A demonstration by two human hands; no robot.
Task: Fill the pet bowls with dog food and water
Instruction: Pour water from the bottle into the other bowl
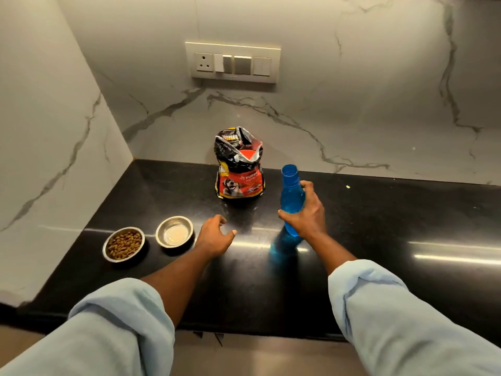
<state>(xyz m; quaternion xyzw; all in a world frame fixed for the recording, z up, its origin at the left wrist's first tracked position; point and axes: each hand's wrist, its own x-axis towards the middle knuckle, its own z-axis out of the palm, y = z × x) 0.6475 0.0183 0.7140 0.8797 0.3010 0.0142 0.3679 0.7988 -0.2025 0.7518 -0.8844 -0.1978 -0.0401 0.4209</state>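
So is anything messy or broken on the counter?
Nothing is spilled. The dog food bag has a ragged, crumpled open top, and the blue bottle in the right hand has no cap on. Both bowls sit upright.

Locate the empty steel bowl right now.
Head view, left on the black counter: the empty steel bowl sits between the kibble-filled bowl and the left hand.

You can read only one piece of print, on the red front panel of the dog food bag (240,169) standing on the table (379,213): the white word "PUPPY" with a partly legible "NUTRI…" under it, beside a dog's picture, and the smaller print is too blurred.
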